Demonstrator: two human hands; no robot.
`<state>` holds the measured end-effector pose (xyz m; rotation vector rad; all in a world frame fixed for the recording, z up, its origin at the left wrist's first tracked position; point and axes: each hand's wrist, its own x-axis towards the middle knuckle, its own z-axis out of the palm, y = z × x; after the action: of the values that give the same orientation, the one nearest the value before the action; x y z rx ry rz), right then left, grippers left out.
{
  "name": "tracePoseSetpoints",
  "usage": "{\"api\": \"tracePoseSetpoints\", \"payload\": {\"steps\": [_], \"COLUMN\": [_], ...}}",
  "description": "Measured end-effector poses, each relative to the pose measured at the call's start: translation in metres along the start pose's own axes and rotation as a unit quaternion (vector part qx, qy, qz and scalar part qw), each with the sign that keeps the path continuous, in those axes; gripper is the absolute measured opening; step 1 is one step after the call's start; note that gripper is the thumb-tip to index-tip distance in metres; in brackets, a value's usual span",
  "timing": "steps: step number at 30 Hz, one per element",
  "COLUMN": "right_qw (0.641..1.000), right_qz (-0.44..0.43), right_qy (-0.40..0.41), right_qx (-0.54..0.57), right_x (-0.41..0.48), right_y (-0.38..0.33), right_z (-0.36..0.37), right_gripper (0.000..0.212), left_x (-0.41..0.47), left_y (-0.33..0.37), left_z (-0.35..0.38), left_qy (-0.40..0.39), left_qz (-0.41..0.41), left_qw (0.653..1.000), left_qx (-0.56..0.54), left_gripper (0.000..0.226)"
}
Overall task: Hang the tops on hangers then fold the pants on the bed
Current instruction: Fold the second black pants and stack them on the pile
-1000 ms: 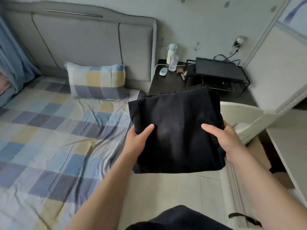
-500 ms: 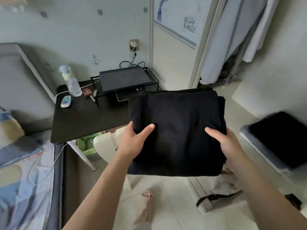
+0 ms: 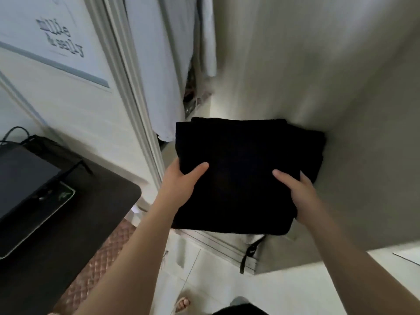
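1. The folded black pants [image 3: 245,178] are held flat in the air by both hands, in front of the open wardrobe.
2. The left hand [image 3: 179,185] grips the bundle's left edge, with the thumb on top and the fingers hidden beneath.
3. The right hand [image 3: 300,196] grips the near right corner, with the thumb lying on top.
4. Pale hanging garments [image 3: 159,64] show just beyond the bundle's far left corner.
5. A dark desk [image 3: 91,212] stands to the left, carrying a black stand [image 3: 22,178].
6. A bare foot [image 3: 181,303] rests on the pale floor below.

Home bedroom: wardrobe [image 3: 86,114] with hung garments [image 3: 163,64] (pale, blurred) beside a dark desk [image 3: 95,214].
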<state>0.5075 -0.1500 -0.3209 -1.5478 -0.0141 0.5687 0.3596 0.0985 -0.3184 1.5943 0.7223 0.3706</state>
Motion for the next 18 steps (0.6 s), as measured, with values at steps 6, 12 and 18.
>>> {"api": "tracePoseSetpoints", "payload": {"steps": [6,12,18], "right_qw": [0.993,0.977,0.956], "right_qz": [-0.012,-0.015,-0.001], "right_qy": [0.11,0.192,0.264], "right_qx": [0.047,0.095,0.126], "right_x": [0.057,0.127,0.177], "right_y": [0.005,0.018,0.028], "right_z": [-0.021,-0.032,-0.042], "right_gripper": [0.06,0.075,0.056], "left_x": [0.093,0.163,0.22], "left_y": [-0.004,-0.01,-0.015], "left_z": [0.064,0.121,0.172], "left_qy": [-0.071,-0.092,-0.122], "left_qz": [-0.009,-0.011,-0.043], "left_qw": [0.997,0.994,0.991], "left_qx": [0.016,0.051,0.045], "left_gripper": [0.025,0.044,0.045]}}
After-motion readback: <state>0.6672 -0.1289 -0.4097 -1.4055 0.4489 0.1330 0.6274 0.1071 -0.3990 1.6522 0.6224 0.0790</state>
